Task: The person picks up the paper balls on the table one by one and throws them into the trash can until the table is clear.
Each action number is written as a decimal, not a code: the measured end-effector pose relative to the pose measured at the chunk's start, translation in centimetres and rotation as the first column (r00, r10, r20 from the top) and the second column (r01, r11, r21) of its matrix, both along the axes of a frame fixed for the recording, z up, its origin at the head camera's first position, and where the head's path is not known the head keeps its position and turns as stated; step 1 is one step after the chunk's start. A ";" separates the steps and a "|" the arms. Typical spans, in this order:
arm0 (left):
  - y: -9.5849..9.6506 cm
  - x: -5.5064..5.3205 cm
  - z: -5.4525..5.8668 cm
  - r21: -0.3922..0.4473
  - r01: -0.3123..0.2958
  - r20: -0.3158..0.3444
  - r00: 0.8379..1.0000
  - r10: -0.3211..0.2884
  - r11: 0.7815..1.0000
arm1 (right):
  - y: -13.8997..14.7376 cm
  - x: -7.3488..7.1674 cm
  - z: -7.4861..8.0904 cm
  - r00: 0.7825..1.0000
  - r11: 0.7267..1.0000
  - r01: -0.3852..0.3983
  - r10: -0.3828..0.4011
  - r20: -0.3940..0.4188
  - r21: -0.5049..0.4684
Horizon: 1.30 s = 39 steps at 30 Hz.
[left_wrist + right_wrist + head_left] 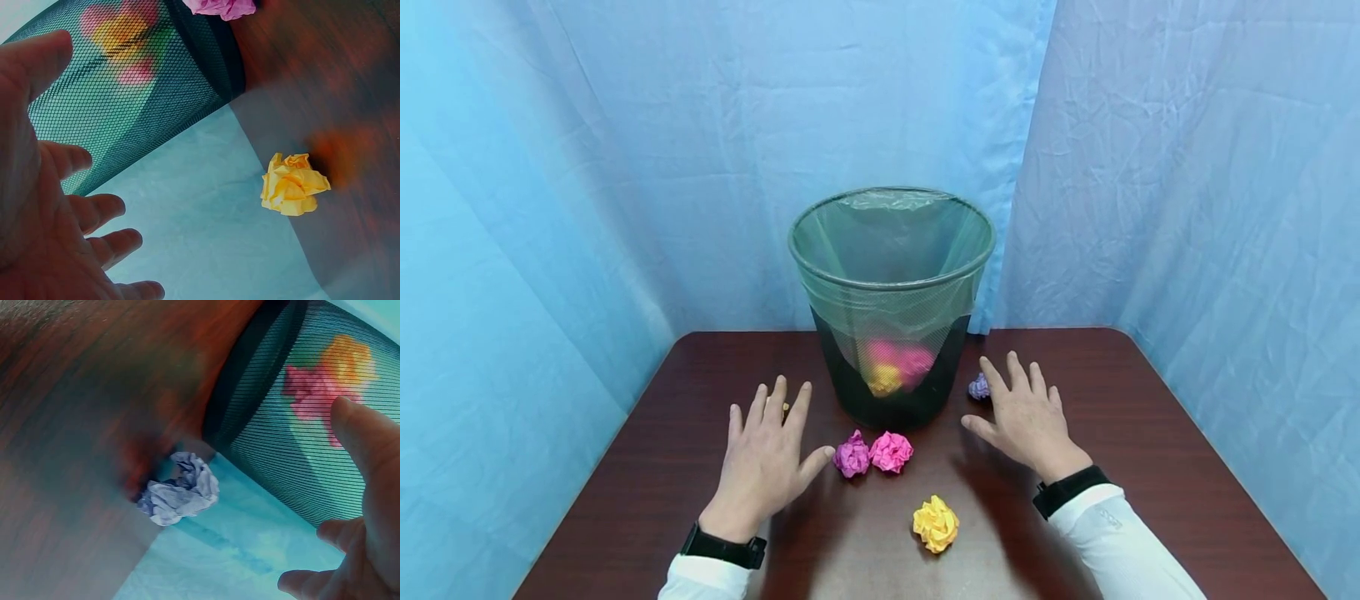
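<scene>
My left hand (767,462) hovers over the table's left side, fingers straight and spread, holding nothing. Partly hidden behind its fingers is a yellow crumpled paper ball (294,185), plain in the left wrist view. On the right, my right hand (1026,421) is also spread and holds nothing; a lavender crumpled paper ball (180,490) lies near its index finger. Between the hands, a purple paper ball (852,455) and a pink paper ball (891,452) sit side by side, the purple one near my left thumb. Closer to me rests another yellow paper ball (936,524).
A black mesh wastebasket (951,375) with a translucent green liner stands upright at the table's back middle. Pink and yellow paper balls (884,380) show through its mesh. Light blue curtains (737,150) enclose the dark brown table (1157,467) at the back and sides.
</scene>
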<state>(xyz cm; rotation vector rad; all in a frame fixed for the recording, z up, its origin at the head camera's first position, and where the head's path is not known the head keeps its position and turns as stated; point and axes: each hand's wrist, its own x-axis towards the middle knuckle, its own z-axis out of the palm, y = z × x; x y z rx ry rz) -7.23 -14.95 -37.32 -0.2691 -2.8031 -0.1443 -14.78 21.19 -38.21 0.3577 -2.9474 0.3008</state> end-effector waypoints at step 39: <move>-0.6 0.1 -0.8 0.007 -0.028 0.036 0.999 0.028 1.000 | -0.2 -4.1 -2.0 0.982 0.999 0.041 -0.041 0.182 0.004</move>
